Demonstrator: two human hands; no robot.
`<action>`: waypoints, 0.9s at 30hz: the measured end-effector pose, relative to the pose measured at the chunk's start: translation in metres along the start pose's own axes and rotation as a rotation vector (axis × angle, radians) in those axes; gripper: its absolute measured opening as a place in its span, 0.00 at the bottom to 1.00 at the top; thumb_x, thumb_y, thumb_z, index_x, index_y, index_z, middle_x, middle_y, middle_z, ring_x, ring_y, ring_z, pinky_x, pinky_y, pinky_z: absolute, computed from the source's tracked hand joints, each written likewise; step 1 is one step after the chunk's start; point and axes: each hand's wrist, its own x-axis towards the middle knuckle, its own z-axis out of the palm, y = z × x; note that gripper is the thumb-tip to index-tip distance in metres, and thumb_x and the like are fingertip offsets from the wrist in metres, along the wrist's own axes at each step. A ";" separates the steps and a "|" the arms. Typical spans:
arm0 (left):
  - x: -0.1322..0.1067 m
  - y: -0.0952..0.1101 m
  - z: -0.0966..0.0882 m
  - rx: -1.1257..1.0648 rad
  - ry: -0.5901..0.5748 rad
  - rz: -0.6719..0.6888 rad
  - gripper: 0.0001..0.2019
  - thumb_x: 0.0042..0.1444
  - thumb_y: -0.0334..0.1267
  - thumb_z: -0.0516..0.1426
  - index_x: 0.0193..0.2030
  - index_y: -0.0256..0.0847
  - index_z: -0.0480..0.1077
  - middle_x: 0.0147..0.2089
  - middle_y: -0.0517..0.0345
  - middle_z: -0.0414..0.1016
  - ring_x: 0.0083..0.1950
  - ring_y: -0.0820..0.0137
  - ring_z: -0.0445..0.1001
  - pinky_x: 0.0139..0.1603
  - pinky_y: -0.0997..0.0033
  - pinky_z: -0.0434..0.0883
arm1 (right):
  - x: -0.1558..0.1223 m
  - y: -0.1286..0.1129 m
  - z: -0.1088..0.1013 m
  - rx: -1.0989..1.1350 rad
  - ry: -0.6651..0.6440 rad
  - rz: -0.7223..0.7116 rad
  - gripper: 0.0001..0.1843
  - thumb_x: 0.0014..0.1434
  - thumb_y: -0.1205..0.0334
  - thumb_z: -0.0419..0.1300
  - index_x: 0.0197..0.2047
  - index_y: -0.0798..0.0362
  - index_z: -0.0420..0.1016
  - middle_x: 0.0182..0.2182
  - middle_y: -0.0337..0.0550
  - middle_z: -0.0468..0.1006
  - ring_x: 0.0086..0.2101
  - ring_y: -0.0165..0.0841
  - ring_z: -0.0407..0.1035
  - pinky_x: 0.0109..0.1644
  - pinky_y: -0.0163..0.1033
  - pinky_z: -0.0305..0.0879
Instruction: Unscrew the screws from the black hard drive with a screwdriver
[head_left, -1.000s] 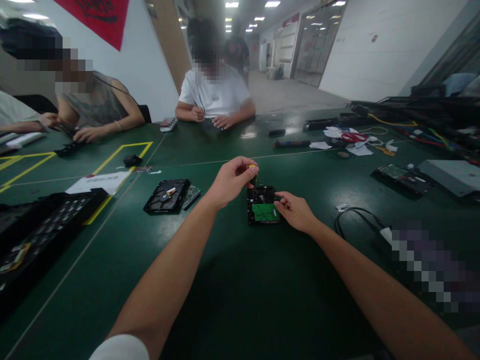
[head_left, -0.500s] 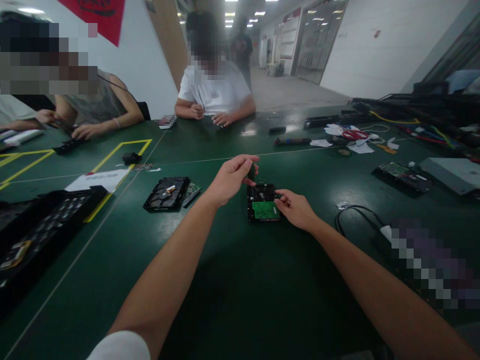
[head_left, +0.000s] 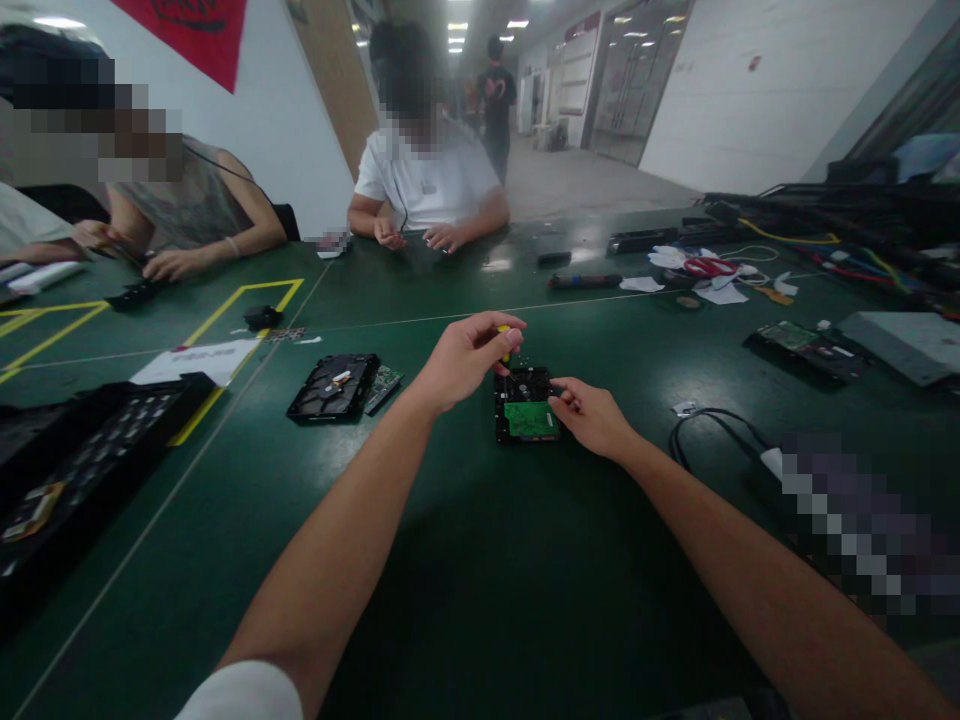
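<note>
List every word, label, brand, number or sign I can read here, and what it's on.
None can be read.
Red banner: dark lettering, blurred and cut off by the frame.
White sheet: line of print, blurred.
Drive: pale label on its green board, too small.
Wall mark: red, too small.

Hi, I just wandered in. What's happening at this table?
Someone's left hand grips a tool with a partly yellow handle over the far left part of a black drive. The right hand is at the drive's right edge. A green circuit board is on the drive's near half. To the left lies another black unit, with a small board beside it.
</note>
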 end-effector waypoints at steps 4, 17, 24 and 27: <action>0.000 0.000 0.000 0.005 0.007 -0.003 0.16 0.65 0.45 0.62 0.53 0.37 0.77 0.42 0.51 0.77 0.39 0.71 0.75 0.34 0.75 0.78 | 0.000 -0.001 0.000 0.006 0.000 0.012 0.19 0.71 0.57 0.58 0.62 0.53 0.73 0.37 0.42 0.82 0.32 0.33 0.74 0.38 0.38 0.66; -0.001 0.001 0.000 0.012 -0.018 0.006 0.16 0.65 0.45 0.63 0.54 0.37 0.77 0.43 0.51 0.78 0.40 0.71 0.75 0.35 0.74 0.78 | -0.001 -0.003 -0.001 0.015 0.002 0.014 0.20 0.71 0.56 0.58 0.63 0.53 0.72 0.37 0.42 0.83 0.32 0.33 0.74 0.39 0.39 0.67; -0.001 0.000 -0.001 -0.003 -0.024 0.008 0.16 0.65 0.45 0.63 0.54 0.37 0.77 0.43 0.51 0.78 0.41 0.71 0.75 0.35 0.74 0.78 | -0.001 0.000 0.001 0.038 0.004 0.038 0.21 0.71 0.56 0.59 0.64 0.51 0.72 0.37 0.42 0.82 0.33 0.33 0.75 0.38 0.38 0.67; -0.001 0.001 -0.001 0.000 -0.022 0.002 0.17 0.65 0.46 0.63 0.54 0.37 0.77 0.43 0.51 0.78 0.41 0.71 0.75 0.35 0.74 0.78 | -0.001 0.000 0.001 0.033 -0.003 0.032 0.21 0.71 0.56 0.59 0.64 0.51 0.72 0.37 0.42 0.82 0.33 0.33 0.75 0.38 0.38 0.67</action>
